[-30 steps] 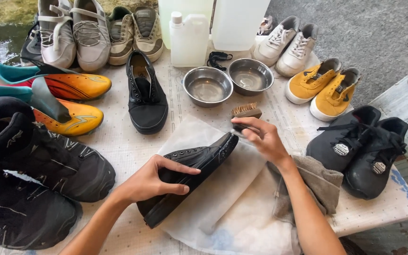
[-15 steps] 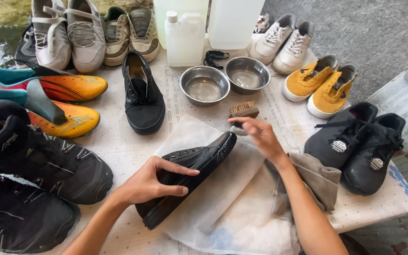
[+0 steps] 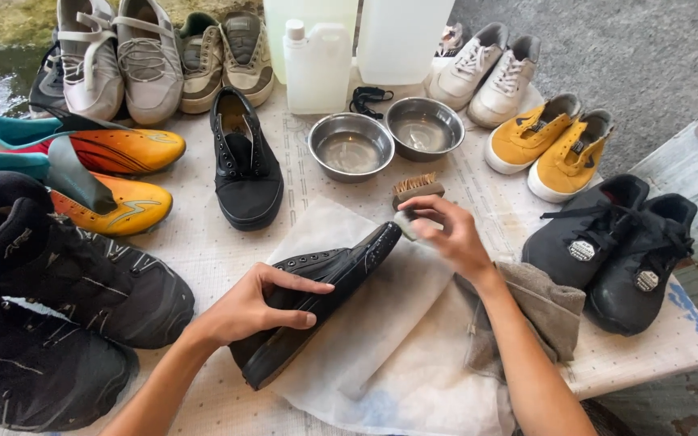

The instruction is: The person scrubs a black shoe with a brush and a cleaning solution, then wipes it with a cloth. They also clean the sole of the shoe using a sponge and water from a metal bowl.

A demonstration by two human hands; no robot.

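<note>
A black lace-less canvas shoe lies tilted on its side on a white cloth in the middle of the table. My left hand grips the shoe around its middle, thumb over the eyelets. My right hand is at the shoe's toe, fingers pinched on a small pale pad that touches the toe cap. A wooden brush rests bristles up just beyond that hand.
Two steel bowls and white plastic jugs stand behind. The matching black shoe, orange football boots, black boots, yellow sneakers, black sneakers and a grey rag ring the cloth.
My right hand has shifted slightly back and forth at the toe, rubbing with the pad. The left hand has tipped the shoe a little; its grip is unchanged.
</note>
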